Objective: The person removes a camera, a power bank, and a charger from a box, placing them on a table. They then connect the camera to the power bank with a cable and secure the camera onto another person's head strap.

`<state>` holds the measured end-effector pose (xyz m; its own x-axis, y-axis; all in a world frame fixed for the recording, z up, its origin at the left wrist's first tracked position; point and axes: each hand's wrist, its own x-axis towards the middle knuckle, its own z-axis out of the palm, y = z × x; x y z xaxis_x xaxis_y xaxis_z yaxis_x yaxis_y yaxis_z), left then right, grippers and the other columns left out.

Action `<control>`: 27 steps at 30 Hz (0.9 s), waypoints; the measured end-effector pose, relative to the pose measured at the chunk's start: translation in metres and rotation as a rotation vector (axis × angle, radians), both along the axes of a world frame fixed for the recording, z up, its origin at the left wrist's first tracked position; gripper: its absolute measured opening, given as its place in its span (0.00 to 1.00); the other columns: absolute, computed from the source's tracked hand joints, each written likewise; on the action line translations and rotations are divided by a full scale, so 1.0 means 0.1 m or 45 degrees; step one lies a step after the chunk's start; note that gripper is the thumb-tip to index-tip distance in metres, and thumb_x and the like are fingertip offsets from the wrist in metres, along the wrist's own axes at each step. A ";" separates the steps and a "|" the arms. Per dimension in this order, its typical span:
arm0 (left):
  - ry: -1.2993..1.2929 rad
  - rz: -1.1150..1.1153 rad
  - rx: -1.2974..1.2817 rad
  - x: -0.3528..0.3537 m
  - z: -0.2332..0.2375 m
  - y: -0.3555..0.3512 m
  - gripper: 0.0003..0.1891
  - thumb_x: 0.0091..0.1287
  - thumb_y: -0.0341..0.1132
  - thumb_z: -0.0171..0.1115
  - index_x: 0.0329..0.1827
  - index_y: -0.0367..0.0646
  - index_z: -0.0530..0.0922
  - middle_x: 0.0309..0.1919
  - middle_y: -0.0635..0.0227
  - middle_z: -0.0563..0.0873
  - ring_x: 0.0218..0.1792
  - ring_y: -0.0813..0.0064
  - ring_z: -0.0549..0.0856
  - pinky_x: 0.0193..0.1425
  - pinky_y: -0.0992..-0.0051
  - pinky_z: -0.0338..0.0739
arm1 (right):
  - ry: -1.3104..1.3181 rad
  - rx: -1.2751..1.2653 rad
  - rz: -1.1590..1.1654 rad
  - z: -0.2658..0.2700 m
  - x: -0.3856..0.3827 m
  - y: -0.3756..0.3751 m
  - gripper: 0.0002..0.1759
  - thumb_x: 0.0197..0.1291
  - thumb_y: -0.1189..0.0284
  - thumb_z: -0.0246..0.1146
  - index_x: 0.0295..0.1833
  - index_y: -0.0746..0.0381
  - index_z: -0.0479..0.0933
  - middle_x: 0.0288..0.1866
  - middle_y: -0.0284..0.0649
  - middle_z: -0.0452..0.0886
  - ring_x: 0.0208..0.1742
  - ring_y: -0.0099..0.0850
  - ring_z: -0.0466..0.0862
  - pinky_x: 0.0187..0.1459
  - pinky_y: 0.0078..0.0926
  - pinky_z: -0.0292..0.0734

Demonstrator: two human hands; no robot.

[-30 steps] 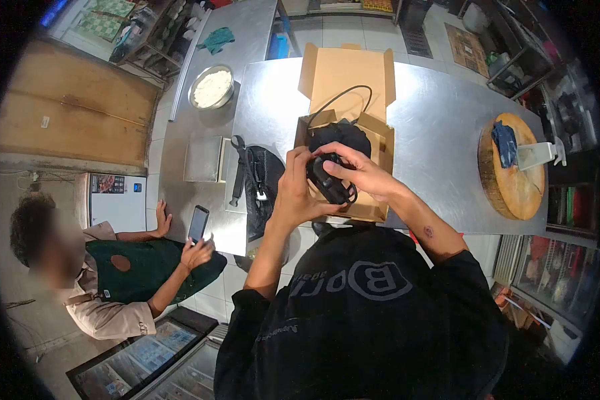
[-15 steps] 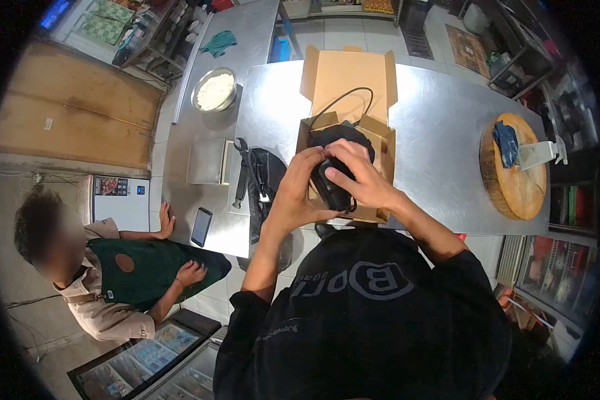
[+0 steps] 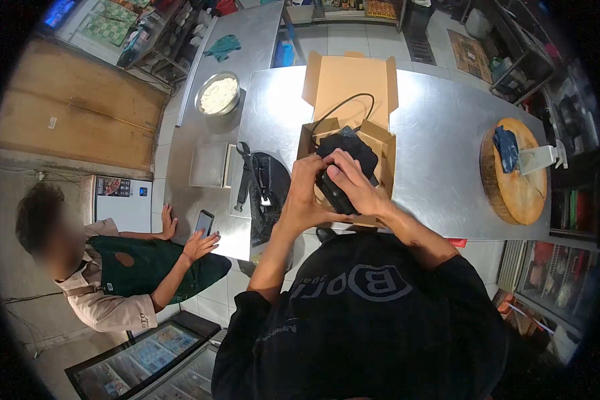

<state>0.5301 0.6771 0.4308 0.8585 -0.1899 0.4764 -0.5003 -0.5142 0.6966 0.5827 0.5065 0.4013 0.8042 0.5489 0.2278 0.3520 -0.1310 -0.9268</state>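
Note:
Over an open cardboard box on the steel table, both hands hold a black object. My left hand wraps round its left side, with the thumb along the near edge. The fingers of my right hand press on its top and right side. What the object is, I cannot make out. Black cloth-like material bunches just beyond my fingers inside the box. A black cable loops up against the raised lid.
Left of the box lies a black bag with a strap. Farther left are a metal bowl of white food, a metal tray and a person beside a phone. A round wooden block holds a spray bottle and blue cloth.
The black object has tilted slightly between my hands, and my right fingers have shifted on it. The other person's lower hand has moved up to the phone.

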 end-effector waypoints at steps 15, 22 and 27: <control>0.057 0.110 0.111 -0.01 -0.23 0.11 0.44 0.38 0.42 0.92 0.55 0.37 0.72 0.48 0.57 0.73 0.50 0.57 0.77 0.53 0.64 0.75 | 1.198 0.899 -0.190 0.05 0.53 -0.44 0.32 0.81 0.45 0.48 0.64 0.63 0.78 0.52 0.38 0.87 0.48 0.25 0.88 0.49 0.24 0.86; 0.167 0.087 -0.063 0.17 -0.25 -0.09 0.38 0.55 0.47 0.84 0.63 0.38 0.75 0.54 0.57 0.80 0.55 0.60 0.82 0.58 0.66 0.77 | 1.128 0.772 -0.024 0.27 0.81 -0.64 0.33 0.81 0.45 0.47 0.64 0.64 0.80 0.52 0.39 0.88 0.49 0.25 0.88 0.51 0.24 0.85; 0.199 0.043 -0.373 0.29 0.11 -0.40 0.27 0.61 0.45 0.81 0.52 0.40 0.76 0.40 0.66 0.78 0.41 0.74 0.80 0.45 0.72 0.76 | 0.922 0.639 0.153 0.32 0.75 -0.49 0.33 0.83 0.45 0.43 0.63 0.62 0.77 0.51 0.37 0.84 0.49 0.24 0.85 0.54 0.22 0.81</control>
<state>0.5592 0.6367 0.4421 0.9290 -0.0344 0.3685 -0.3617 -0.2955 0.8842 0.6575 0.4573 0.4338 0.7879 0.6108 -0.0779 -0.3576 0.3509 -0.8654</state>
